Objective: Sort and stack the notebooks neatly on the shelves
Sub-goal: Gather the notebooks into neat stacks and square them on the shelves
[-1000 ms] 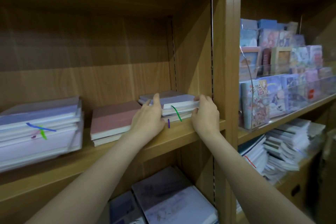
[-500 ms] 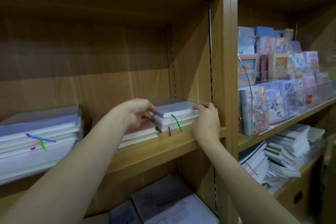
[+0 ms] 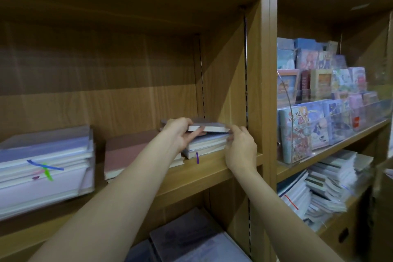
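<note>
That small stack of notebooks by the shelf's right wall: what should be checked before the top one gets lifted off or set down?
1. Left hand grips top notebook: ok.
2. Right hand steadies the small stack: ok.
3. Top notebook lies flush with the stack: not ok, raised at its left end.
4. Pink notebooks alongside lie flat: ok.
5. Room behind the stack: cannot tell.

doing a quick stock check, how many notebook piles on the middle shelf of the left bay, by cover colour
Bluish-purple piles: 2, the large stack at the left and the small stack at the right, whose top notebook the left hand is lifting while the right hand steadies the rest
Pink piles: 1, the middle stack
Total: 3
</note>
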Demonstrator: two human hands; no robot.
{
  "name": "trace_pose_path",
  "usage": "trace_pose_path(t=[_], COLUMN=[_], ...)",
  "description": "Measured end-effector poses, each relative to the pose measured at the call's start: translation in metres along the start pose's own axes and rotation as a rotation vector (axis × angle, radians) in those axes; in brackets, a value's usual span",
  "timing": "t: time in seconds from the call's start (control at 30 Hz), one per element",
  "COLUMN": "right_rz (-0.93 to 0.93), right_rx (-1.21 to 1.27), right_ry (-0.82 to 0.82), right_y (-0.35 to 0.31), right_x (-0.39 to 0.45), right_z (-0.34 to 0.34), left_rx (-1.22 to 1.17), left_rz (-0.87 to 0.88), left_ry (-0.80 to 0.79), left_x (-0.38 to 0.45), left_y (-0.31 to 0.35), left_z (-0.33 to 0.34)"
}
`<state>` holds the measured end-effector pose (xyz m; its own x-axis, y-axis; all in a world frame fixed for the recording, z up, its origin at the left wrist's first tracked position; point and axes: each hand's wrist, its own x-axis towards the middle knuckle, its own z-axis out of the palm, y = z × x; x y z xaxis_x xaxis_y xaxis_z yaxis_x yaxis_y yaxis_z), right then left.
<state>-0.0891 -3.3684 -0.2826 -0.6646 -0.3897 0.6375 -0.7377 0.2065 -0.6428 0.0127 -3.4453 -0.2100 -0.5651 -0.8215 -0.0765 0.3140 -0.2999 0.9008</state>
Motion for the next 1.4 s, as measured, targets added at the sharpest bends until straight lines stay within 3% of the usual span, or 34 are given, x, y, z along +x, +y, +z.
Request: trace_pose_path(t=[0.23,0.37,0.47,0.53,0.63,0.7,0.77,0.83,1.03,1.23,1.4], right_rz=[0.031,0.01,-0.083,-0.124,0.236,0.376,0.292,0.261,0.42,0.318,0.306], right_rx=[-0.013,-0.023,0.049,0.328,1.127,1.423,1.357,1.288,1.41,1.173,1.107], right_ry=[-0.03,-0.074,0.022,0.038,-0.266,-0.478,-0.593,-0.593,-0.576,-0.655,-0.743], right_y=[-0.003,-0.002,-0.025,-0.064,-0.131,-0.155,-0.177,-0.199,-0.256,-0.311,-0.335], right_x=[0.001,-0.003,-0.02,-0.039,-0.059,-0.065,-0.076,-0.086,-0.105,-0.143,-0.174], right_z=[-0.003,-0.007,-0.004,0.0,-0.014,-0.024,-0.026,-0.019,0.005,0.038,0.065], left_rx=[-0.076,-0.122,-0.1,-0.078,-0.034,0.016,0.077,0.143,0.17,0.777,0.835], left_rz=[0.257,0.316,0.362,0.391,0.439,0.483,0.525,0.551,0.606,0.774,0.723], left_ry=[-0.024,-0.057,-0.048,-0.032,0.005,0.022,0.024,0.058,0.183,0.633,0.565], left_x=[-0.038,-0.095,-0.132,-0.148,-0.17,-0.184,-0.198,-0.209,-0.242,-0.274,-0.275], left_y=[0.029,0.042,0.047,0.049,0.056,0.068,0.082,0.096,0.143,0.137,0.105], left_z=[-0.029,-0.068,-0.091,-0.103,-0.122,-0.139,-0.157,-0.172,-0.237,-0.339,-0.374])
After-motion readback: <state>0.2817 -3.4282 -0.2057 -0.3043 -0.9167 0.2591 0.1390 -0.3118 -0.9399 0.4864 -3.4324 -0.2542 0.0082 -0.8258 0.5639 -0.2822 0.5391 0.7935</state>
